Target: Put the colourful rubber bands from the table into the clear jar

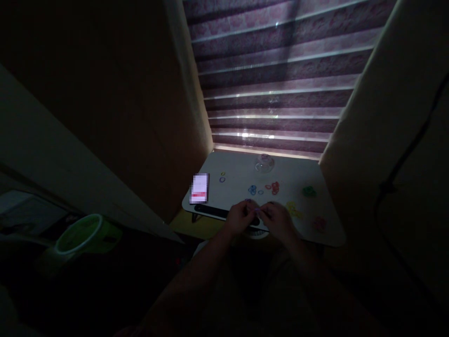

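Dim lap table (326, 220), purple rings (257, 211) pinched between hands (261, 217)

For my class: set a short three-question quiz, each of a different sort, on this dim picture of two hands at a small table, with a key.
1. True or false: the left hand and right hand meet at the near edge of the table.
2. What lies nearest the red rings? A) lit phone B) blue rings C) green tub
3. Fill in: the clear dome sits at the table's ___ edge, by the blind.

Key: 1 true; 2 B; 3 far. Whether either grip holds something is too dark to tell.
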The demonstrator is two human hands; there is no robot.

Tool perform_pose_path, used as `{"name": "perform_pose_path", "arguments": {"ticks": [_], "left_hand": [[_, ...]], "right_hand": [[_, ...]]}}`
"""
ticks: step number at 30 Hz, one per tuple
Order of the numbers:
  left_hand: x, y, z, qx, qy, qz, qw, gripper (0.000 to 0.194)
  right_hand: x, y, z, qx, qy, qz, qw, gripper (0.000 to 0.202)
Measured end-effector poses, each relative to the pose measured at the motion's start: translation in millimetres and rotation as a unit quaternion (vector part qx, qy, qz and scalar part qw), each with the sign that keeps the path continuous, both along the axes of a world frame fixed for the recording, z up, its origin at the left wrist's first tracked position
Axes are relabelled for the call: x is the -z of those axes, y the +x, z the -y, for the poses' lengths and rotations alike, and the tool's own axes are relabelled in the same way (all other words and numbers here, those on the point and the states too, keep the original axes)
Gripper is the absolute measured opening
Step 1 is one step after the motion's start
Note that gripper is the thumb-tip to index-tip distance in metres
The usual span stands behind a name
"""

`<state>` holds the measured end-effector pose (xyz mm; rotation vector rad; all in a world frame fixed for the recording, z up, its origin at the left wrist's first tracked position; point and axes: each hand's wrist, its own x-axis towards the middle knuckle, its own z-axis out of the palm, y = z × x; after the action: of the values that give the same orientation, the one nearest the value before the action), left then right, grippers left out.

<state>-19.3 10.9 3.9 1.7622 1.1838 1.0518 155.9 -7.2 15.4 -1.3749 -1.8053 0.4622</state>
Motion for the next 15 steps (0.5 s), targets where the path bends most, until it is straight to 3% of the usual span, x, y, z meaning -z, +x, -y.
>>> {"name": "perform_pose_path", "arguments": {"ticks": [15], "left_hand": [[-2.6,-2.5,1.5,0.006,-0.005,-0.014,1.0,0.018]], "right_hand": [[8.1,2.7,-2.8,-0.008,0.001,0.017,1.0,0.023]]}}
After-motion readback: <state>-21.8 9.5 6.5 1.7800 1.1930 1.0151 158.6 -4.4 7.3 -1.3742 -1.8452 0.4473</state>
